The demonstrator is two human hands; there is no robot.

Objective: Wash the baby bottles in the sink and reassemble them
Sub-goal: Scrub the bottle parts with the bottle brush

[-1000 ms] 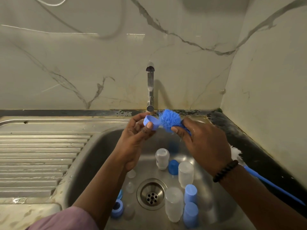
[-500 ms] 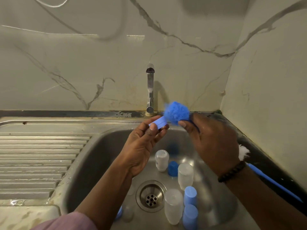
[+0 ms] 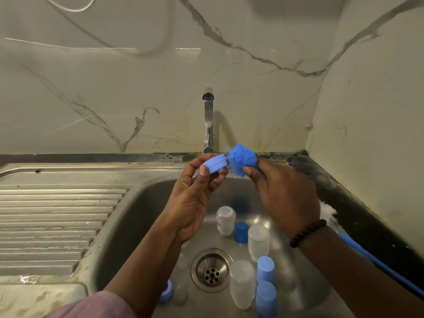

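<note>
Washing stage, unfinished. Left hand [image 3: 195, 198], centre of frame above the sink [image 3: 137, 214], pinched a blue screw ring [image 3: 214, 165] between thumb and fingertips, its grip clamped on the ring's edge. Right hand [image 3: 282, 193], right of centre, had its grip curled round the neck of a blue bottle brush [image 3: 242, 159], the brush head touching the ring's open side; the brush's long blue handle ran to the lower right edge. Tap [image 3: 208, 120], upper centre, showed no running water. In the basin, lower centre around the drain [image 3: 211, 269]: four clear bottle bodies [image 3: 242, 283], standing mouth-down by the look of them; three blue caps [image 3: 265, 269]; one further blue ring [image 3: 167, 293], part hidden by the left forearm; small clear pieces, possibly teats, too blurred to be sure. No bottle was assembled. Judged: one ring under scrubbing; which basin pieces were already clean could not be told; all reassembly remained. Ribbed draining worktop [image 3: 57, 226], left of frame, carried no parts.
</note>
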